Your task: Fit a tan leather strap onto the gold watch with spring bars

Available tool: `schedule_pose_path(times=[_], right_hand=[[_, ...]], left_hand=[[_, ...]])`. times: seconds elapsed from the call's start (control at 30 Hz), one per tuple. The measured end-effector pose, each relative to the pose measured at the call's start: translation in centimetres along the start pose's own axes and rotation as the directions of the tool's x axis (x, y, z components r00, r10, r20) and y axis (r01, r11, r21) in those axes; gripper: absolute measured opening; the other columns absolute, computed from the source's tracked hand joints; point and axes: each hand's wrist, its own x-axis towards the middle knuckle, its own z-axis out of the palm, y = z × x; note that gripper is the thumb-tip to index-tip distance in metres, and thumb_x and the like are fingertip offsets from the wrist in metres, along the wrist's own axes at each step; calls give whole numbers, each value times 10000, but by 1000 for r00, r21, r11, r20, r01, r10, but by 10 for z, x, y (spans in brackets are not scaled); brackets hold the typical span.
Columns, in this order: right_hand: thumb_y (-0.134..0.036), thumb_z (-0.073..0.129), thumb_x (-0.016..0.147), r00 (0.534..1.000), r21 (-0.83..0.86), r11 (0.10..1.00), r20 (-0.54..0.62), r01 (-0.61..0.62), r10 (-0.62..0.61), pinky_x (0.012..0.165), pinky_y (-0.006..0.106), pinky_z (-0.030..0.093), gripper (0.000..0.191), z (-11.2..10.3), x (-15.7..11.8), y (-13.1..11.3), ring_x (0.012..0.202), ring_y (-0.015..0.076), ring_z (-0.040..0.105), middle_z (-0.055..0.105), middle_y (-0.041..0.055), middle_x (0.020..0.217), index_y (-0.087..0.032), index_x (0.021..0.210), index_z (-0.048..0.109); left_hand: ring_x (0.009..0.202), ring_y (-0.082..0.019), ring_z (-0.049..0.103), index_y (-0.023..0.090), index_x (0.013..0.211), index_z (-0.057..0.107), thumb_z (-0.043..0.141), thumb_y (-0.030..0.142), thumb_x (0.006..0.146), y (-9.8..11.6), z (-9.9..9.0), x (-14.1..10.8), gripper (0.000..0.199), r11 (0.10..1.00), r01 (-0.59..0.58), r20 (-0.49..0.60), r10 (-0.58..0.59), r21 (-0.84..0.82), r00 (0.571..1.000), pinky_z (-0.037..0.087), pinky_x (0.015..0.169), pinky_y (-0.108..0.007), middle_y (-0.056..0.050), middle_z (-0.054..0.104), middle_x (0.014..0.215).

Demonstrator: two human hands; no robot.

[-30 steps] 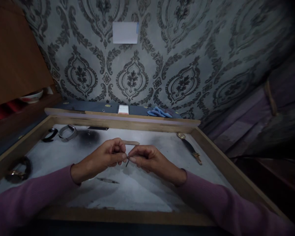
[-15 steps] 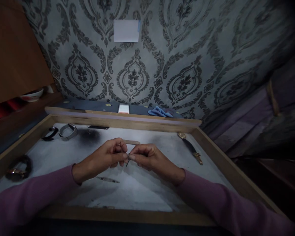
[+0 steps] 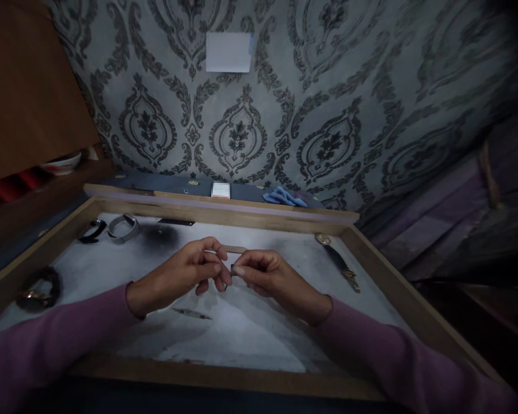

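Note:
Above the middle of the white-lined tray, my right hand (image 3: 270, 276) pinches a small dark piece (image 3: 232, 269) between thumb and forefinger; its exact kind is too small to make out. Facing it, my left hand (image 3: 194, 267) has its fingers curved and apart, the tips close to that piece. Just behind my fingers shows a light brown watch strap (image 3: 235, 249), partly covered by the hands. A thin metal tool with pointed ends (image 3: 192, 313) lies on the white surface below my left hand.
Wooden edges (image 3: 224, 372) frame the work surface. At the left are a dark-strapped watch (image 3: 38, 293), a black band (image 3: 94, 231) and a grey band (image 3: 124, 229). A gold watch with a dark strap (image 3: 337, 261) lies at the right. A blue cloth (image 3: 285, 196) sits beyond the back edge.
My left fingers have loosened from the small dark piece and spread, drawing slightly apart from my right hand, which keeps its pinch. The whole view has shifted slightly.

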Motion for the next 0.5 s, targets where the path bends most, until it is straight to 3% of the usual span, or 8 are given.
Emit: schedule_pose_path(times=[0.27,0.5], right_hand=[[-433,694,804,987,-152,978,-53,143,-152,414,203,209,290,1,-5,-4,446,52,285,423,-71,516,-147,770,671],[-437,679,811,976,-213,957,-44,197,-211,430,215,234,282,3,-7,-9,464,68,292,424,-61,530,-162,749,668]], left_hand=[[677,-132,608,176,899,473,603,239,796,3,0,-1,178,1000,-10,-7,11,19,1000,339,456,-185,-39,665,764],[678,-133,608,176,889,474,614,237,791,5,1,-1,181,1000,-20,-4,20,13,1000,336,461,-186,-30,658,745]])
